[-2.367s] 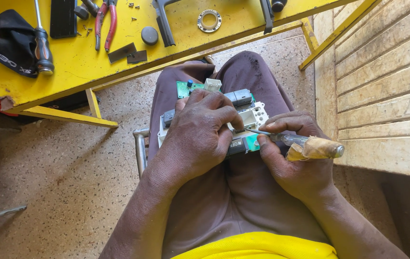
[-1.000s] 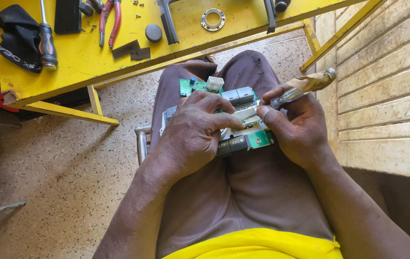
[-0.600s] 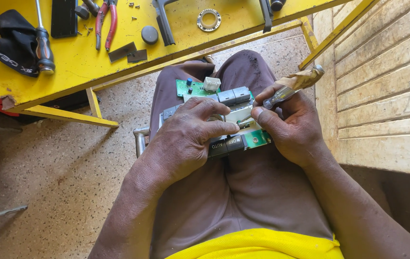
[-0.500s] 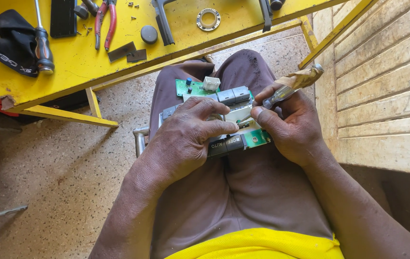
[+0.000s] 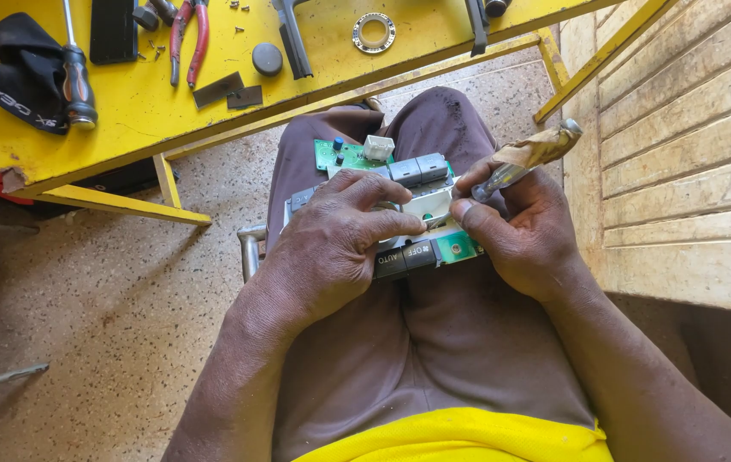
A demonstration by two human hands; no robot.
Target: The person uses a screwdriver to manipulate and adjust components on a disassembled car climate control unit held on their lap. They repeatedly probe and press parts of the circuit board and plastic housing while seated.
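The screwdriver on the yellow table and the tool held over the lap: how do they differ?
The black-handled screwdriver lies untouched on the yellow metal table, while the tape-wrapped-handle tool is gripped in the right hand. The screwdriver's handle is dark and smooth; the tool's handle is wrapped in worn tan tape. The screwdriver's shaft points away from the person, the tool's tip down toward the green circuit-board switch panel steadied by the left hand. Both are slim hand tools.

Green circuit board (image 5: 357,158) with grey switch buttons, flat on lap, worn-handled screwdriver (image 5: 526,157) tilted above it
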